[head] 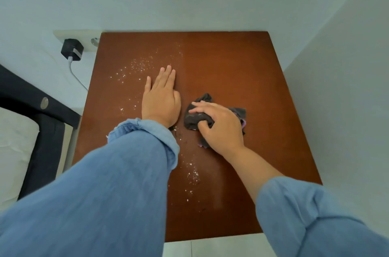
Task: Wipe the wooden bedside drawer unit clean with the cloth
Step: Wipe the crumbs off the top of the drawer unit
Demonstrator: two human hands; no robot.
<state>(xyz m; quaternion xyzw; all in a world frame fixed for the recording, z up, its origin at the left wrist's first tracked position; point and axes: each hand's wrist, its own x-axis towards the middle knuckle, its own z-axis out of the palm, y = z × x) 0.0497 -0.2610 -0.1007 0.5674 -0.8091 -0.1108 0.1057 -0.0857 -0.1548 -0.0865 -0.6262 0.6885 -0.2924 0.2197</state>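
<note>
The reddish-brown wooden top of the bedside drawer unit (242, 63) fills the middle of the head view. White crumbs (139, 66) lie scattered over its back left part, and more crumbs (192, 174) sit near the front middle. My left hand (161, 99) rests flat on the wood, fingers straight and close together, holding nothing. Just to its right, my right hand (221, 128) presses and grips a crumpled dark grey cloth (194, 116) with a purple edge against the top. Both forearms wear blue sleeves.
White walls close in behind and to the right of the unit. On the left wall a black charger (72, 49) with a white cable sits in a socket. A dark bed frame (42, 130) and white bedding stand at the left. Pale floor tiles show at the front.
</note>
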